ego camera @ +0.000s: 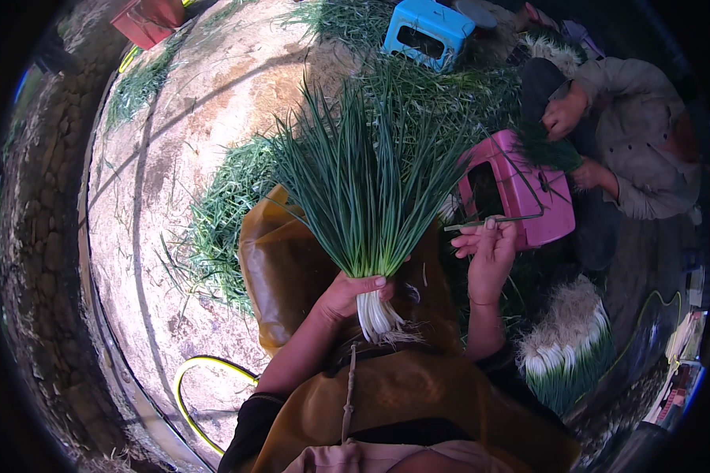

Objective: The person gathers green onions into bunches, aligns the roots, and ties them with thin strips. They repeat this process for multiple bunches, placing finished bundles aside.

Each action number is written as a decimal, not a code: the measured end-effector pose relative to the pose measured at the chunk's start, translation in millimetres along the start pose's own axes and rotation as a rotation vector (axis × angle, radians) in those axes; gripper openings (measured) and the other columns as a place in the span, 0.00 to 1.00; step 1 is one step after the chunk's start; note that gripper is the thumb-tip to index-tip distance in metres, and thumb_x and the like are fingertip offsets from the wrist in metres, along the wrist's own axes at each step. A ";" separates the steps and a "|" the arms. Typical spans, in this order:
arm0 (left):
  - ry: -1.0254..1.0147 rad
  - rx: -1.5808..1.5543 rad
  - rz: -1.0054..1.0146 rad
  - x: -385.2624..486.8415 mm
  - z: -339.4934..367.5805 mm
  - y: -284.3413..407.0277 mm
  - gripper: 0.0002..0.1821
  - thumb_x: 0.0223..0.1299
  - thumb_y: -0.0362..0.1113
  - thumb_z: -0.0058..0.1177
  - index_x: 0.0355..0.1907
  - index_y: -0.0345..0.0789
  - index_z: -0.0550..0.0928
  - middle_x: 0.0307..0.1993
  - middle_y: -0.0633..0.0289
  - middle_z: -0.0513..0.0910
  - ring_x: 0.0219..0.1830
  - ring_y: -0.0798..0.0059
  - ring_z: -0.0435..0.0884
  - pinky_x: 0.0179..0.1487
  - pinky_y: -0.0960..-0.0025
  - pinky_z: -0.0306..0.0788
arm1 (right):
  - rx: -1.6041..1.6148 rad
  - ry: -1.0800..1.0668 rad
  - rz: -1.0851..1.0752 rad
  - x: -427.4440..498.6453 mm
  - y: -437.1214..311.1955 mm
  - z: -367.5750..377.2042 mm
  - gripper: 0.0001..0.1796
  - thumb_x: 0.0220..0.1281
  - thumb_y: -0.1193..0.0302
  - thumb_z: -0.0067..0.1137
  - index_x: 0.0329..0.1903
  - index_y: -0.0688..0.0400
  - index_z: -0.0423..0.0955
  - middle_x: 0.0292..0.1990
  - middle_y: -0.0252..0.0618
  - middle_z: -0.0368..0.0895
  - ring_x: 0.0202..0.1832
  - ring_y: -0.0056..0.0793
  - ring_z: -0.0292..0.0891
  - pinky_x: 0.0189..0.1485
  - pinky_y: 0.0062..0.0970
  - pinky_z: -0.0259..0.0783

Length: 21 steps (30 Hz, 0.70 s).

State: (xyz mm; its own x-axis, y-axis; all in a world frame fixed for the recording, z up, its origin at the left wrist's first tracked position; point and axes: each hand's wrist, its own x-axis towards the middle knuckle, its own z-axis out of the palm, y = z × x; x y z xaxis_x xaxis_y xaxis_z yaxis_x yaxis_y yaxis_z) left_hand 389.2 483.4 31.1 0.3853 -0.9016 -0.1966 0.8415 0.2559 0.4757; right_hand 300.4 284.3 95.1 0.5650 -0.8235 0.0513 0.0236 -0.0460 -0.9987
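Note:
My left hand (355,295) is wrapped around a bunch of green onions (367,201) near the white stalks. Its dark green leaves fan out away from me, while the roots hang towards my lap. To the right, my right hand (490,254) pinches a single green leaf (497,220) between thumb and fingers. That leaf is bent, and its long end rises over a pink plastic stool (544,207). A brown translucent apron (272,266) covers my lap beneath the bunch.
A co-worker (639,136) sits at the right, handling green leaves over the pink stool. Stacked green onion bundles (568,343) stand at lower right. Trimmed leaves (236,219) litter the ground. Farther off are a blue stool (429,32) and a red container (148,22). A yellow hose (180,384) curves at lower left.

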 end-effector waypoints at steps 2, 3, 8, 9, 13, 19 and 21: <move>0.010 0.028 -0.040 -5.1 -1.4 1.0 0.37 0.55 0.34 0.64 0.67 0.25 0.65 0.29 0.65 0.73 0.27 0.78 0.71 0.34 0.72 0.67 | -0.067 0.108 -0.053 20.2 8.4 -34.1 0.13 0.79 0.64 0.40 0.40 0.61 0.61 0.28 0.40 0.79 0.24 0.22 0.78 0.24 0.16 0.70; -0.001 0.012 -0.035 -3.5 -0.5 0.4 0.37 0.55 0.34 0.64 0.67 0.25 0.65 0.29 0.65 0.73 0.27 0.78 0.71 0.34 0.72 0.67 | -0.219 0.173 -0.006 28.3 23.0 -58.4 0.15 0.77 0.62 0.44 0.40 0.64 0.65 0.29 0.41 0.81 0.25 0.24 0.80 0.26 0.20 0.73; -0.054 0.020 -0.063 7.1 6.1 -2.5 0.36 0.55 0.35 0.65 0.65 0.25 0.68 0.29 0.65 0.73 0.26 0.77 0.72 0.34 0.72 0.67 | -0.929 -0.694 0.179 -8.7 46.8 -87.0 0.19 0.66 0.65 0.62 0.49 0.68 0.73 0.39 0.48 0.85 0.39 0.35 0.84 0.41 0.35 0.78; -0.072 0.017 -0.073 8.1 3.3 -5.3 0.33 0.55 0.32 0.64 0.63 0.26 0.69 0.32 0.63 0.76 0.28 0.76 0.73 0.34 0.72 0.69 | -0.454 -0.704 0.223 -21.0 43.6 -71.8 0.21 0.63 0.67 0.65 0.53 0.67 0.73 0.40 0.46 0.85 0.41 0.35 0.84 0.44 0.35 0.78; -0.138 0.147 -0.163 9.4 -6.9 -8.0 0.27 0.56 0.27 0.62 0.59 0.30 0.72 0.38 0.59 0.81 0.33 0.76 0.78 0.38 0.73 0.73 | 0.251 -0.740 0.130 -22.7 20.3 -2.6 0.26 0.58 0.73 0.69 0.57 0.64 0.70 0.42 0.37 0.83 0.39 0.28 0.80 0.44 0.30 0.78; -0.269 0.584 -0.144 22.9 30.0 10.9 0.23 0.60 0.22 0.57 0.58 0.34 0.74 0.45 0.57 0.84 0.44 0.77 0.81 0.42 0.75 0.76 | 0.283 -0.845 0.255 6.5 -12.7 -2.3 0.24 0.53 0.78 0.71 0.53 0.63 0.74 0.42 0.33 0.82 0.44 0.24 0.77 0.53 0.27 0.72; -0.299 0.632 -0.143 25.2 29.9 10.2 0.23 0.60 0.22 0.57 0.58 0.34 0.74 0.44 0.58 0.84 0.44 0.77 0.81 0.43 0.75 0.76 | 0.284 -0.888 0.166 8.4 -10.8 -4.2 0.23 0.51 0.78 0.72 0.51 0.63 0.75 0.42 0.32 0.82 0.45 0.23 0.77 0.52 0.26 0.72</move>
State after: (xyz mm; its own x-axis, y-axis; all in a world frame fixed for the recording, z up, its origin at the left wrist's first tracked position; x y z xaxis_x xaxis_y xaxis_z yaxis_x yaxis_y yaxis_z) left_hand 396.1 452.8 56.6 0.0910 -0.9914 -0.0936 0.4603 -0.0414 0.8868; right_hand 301.4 275.5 106.3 0.9975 -0.0703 0.0011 0.0200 0.2688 -0.9630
